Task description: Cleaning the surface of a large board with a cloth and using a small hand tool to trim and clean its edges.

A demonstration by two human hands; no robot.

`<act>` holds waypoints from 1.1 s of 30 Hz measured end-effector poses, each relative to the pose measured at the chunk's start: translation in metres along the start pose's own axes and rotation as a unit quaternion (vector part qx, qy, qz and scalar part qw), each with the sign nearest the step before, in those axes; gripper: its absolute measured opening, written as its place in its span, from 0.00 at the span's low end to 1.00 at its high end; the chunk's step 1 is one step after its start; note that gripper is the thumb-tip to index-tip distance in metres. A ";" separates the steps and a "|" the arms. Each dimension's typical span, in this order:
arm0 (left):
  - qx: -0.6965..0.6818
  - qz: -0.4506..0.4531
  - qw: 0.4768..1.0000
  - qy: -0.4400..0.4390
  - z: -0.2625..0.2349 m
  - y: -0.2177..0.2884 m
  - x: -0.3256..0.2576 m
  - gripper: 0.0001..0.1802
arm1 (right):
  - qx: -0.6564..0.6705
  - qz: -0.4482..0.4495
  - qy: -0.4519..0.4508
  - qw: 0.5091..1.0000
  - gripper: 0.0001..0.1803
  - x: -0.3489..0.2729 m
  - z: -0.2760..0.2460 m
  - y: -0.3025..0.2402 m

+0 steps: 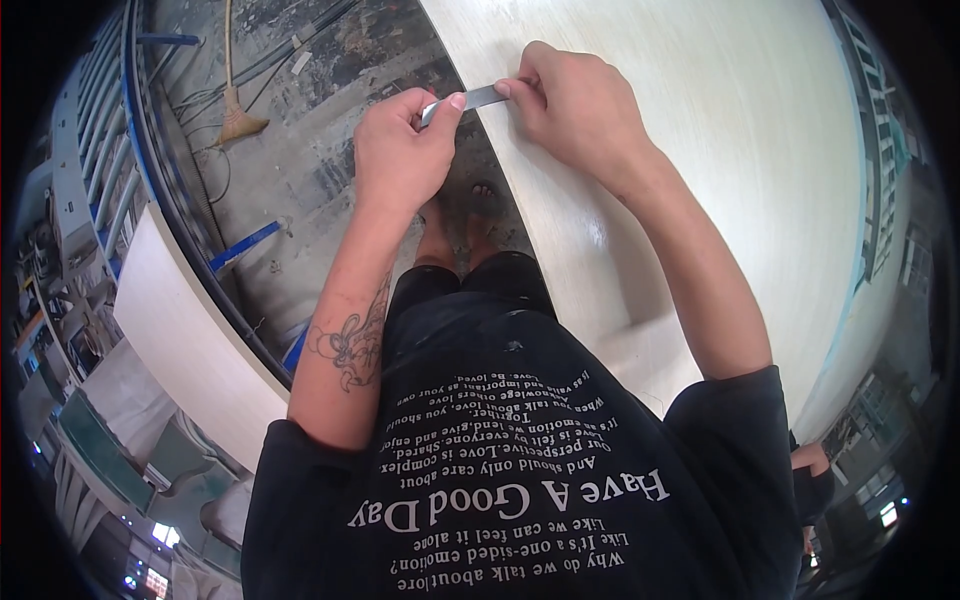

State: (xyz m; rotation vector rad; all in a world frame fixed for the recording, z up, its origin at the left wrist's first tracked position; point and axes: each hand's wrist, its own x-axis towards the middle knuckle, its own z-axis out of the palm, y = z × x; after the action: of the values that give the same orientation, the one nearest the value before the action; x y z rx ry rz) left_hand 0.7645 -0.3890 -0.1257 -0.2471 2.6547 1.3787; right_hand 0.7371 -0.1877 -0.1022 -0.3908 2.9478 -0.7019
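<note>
Between my two hands stretches a short, narrow grey strip (pixel 482 97), flat and slightly shiny; I cannot tell whether it is tape or a thin blade. My left hand (pixel 405 145) pinches its left end between thumb and fingers, over the floor just beside the panel edge. Thumb and forefinger of my right hand (pixel 580 105) grip the other end, above the pale board. That board (pixel 720 150) is large, smooth and cream coloured, and its straight edge runs past below the strip. The folded fingers of both hands are partly hidden.
A straw broom (pixel 240 120) stands on the stained concrete floor (pixel 330 130) at the left, near loose cables. Blue metal brackets (pixel 245 245) and a dark rail border that floor. Another pale panel (pixel 190 320) lies at lower left. Part of another person (pixel 812 480) shows at lower right.
</note>
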 end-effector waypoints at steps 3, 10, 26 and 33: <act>0.001 -0.008 1.000 -0.003 0.000 0.001 -0.002 0.22 | 0.001 0.000 0.004 1.000 0.17 -0.002 0.001 0.000; -0.003 -0.001 1.000 -0.006 0.002 -0.004 -0.006 0.22 | 0.005 0.002 0.000 1.000 0.16 -0.006 -0.001 -0.002; 0.006 -0.015 1.000 -0.016 0.002 0.001 -0.017 0.21 | -0.008 0.000 0.003 1.000 0.16 -0.021 -0.001 -0.002; 0.014 -0.003 1.000 -0.025 0.002 -0.002 -0.021 0.21 | 0.011 -0.008 0.016 1.000 0.15 -0.027 0.001 -0.001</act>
State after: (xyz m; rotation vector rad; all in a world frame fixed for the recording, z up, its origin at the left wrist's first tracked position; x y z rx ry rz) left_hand 0.7856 -0.3869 -0.1246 -0.2145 2.6275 1.3283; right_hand 0.7639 -0.1817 -0.1014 -0.4070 2.9686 -0.7480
